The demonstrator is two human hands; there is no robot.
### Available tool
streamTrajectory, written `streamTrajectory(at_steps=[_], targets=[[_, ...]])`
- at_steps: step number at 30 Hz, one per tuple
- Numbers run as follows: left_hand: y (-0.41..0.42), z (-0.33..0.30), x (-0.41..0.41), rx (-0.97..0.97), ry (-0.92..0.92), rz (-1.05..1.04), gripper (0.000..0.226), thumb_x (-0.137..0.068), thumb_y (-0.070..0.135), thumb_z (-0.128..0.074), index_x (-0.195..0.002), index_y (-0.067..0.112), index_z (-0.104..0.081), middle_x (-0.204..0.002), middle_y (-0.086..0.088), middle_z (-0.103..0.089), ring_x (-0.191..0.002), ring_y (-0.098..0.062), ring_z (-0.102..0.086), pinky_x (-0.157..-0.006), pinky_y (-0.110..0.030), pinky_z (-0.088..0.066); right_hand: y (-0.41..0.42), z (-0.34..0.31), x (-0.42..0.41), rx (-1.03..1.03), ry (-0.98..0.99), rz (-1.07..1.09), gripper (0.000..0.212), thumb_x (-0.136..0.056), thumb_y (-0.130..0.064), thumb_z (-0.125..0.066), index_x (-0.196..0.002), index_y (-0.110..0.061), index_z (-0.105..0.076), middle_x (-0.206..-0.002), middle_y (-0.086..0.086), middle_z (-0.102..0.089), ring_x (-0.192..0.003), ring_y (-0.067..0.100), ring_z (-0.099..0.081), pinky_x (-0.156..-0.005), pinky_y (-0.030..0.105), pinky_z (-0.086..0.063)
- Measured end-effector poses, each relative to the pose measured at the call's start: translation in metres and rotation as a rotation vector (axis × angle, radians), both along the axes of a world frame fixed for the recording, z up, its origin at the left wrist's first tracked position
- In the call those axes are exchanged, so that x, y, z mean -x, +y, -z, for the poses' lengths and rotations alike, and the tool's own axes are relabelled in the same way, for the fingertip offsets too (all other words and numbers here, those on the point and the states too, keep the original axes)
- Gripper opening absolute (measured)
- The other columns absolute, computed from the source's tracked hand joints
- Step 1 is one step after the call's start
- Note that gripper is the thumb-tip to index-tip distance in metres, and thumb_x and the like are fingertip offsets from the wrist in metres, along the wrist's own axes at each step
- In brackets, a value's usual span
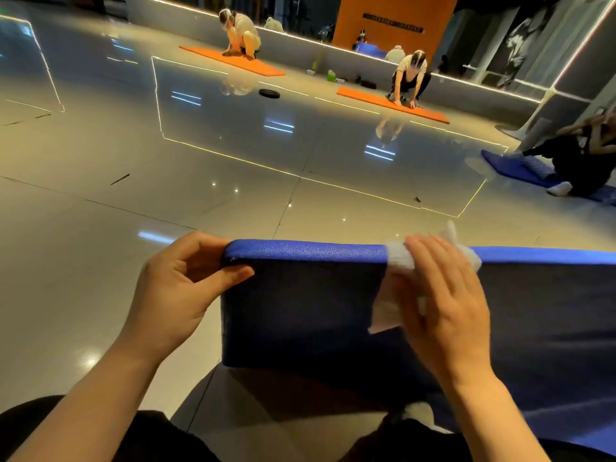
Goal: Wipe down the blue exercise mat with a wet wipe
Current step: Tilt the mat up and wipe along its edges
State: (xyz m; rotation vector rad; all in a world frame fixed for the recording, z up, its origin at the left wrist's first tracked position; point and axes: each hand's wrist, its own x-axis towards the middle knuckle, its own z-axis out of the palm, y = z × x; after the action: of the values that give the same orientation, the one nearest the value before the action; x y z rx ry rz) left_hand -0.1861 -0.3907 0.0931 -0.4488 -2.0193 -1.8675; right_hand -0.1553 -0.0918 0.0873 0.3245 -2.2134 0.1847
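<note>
The blue exercise mat (306,308) is lifted on edge in front of me, its top edge running across the lower half of the view. My left hand (176,285) pinches the mat's upper left corner, thumb on the near face and fingers curled over the far side. My right hand (446,295) presses a white wet wipe (388,308) against the mat's top edge and near face, with the fingers mostly straight. The wipe drapes over the edge, and part of it sticks out beyond my fingers.
Glossy tiled floor (233,168) stretches ahead. Two people crouch on orange mats (393,105) at the back. A person sits on another blue mat (520,171) at the right. A dark round disc (269,93) lies on the floor. My knees are at the bottom edge.
</note>
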Motion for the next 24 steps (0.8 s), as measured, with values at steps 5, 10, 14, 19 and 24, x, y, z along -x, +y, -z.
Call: streamTrajectory(at_steps=[5, 10, 14, 19, 24], targets=[[0.005, 0.001, 0.001, 0.013, 0.004, 0.006, 0.031, -0.063, 0.03, -0.071, -0.083, 0.054, -0.068, -0.085, 0.021, -0.072, -0.084, -0.001, -0.069, -0.075, -0.011, -0.052, 0.002, 0.01, 0.002, 0.21, 0.049, 0.086, 0.044, -0.105, -0.029, -0.035, -0.131, -0.001, -0.057, -0.137, 0.011, -0.055, -0.135, 0.027, -0.042, -0.107, 0.053, -0.039], [0.006, 0.002, 0.004, 0.016, -0.002, -0.025, 0.03, -0.065, 0.031, -0.071, -0.083, 0.054, -0.068, -0.086, 0.021, -0.072, -0.085, -0.004, -0.069, -0.075, -0.012, -0.053, -0.067, 0.008, 0.008, 0.238, 0.075, -0.106, 0.044, -0.106, -0.03, -0.034, -0.131, -0.005, -0.058, -0.139, 0.006, -0.053, -0.135, 0.024, -0.044, -0.112, 0.051, -0.034], [0.001, 0.0, 0.005, 0.015, -0.011, -0.066, 0.027, -0.065, 0.029, -0.069, -0.082, 0.051, -0.069, -0.084, 0.023, -0.071, -0.084, -0.001, -0.069, -0.073, -0.011, -0.052, -0.087, 0.004, 0.01, 0.071, 0.028, -0.168, 0.039, -0.105, -0.028, -0.041, -0.134, -0.007, -0.057, -0.139, 0.009, -0.055, -0.135, 0.023, -0.045, -0.116, 0.043, -0.031], [-0.004, 0.002, 0.007, -0.007, -0.022, -0.09, 0.025, -0.065, 0.027, -0.07, -0.09, 0.032, -0.065, -0.082, 0.022, -0.072, -0.081, 0.0, -0.069, -0.074, -0.013, -0.054, 0.006, 0.006, 0.009, 0.023, 0.082, 0.042, 0.035, -0.103, -0.016, -0.045, -0.132, -0.002, -0.057, -0.136, 0.016, -0.056, -0.129, 0.033, -0.051, -0.111, 0.047, -0.038], [0.002, 0.0, 0.007, -0.004, -0.002, -0.1, 0.024, -0.067, 0.027, -0.068, -0.09, 0.032, -0.064, -0.081, 0.026, -0.07, -0.08, 0.004, -0.068, -0.071, -0.008, -0.051, 0.013, 0.01, 0.008, 0.22, 0.052, 0.118, 0.041, -0.096, -0.01, -0.042, -0.134, -0.001, -0.055, -0.141, 0.008, -0.05, -0.137, 0.026, -0.039, -0.113, 0.043, -0.035]])
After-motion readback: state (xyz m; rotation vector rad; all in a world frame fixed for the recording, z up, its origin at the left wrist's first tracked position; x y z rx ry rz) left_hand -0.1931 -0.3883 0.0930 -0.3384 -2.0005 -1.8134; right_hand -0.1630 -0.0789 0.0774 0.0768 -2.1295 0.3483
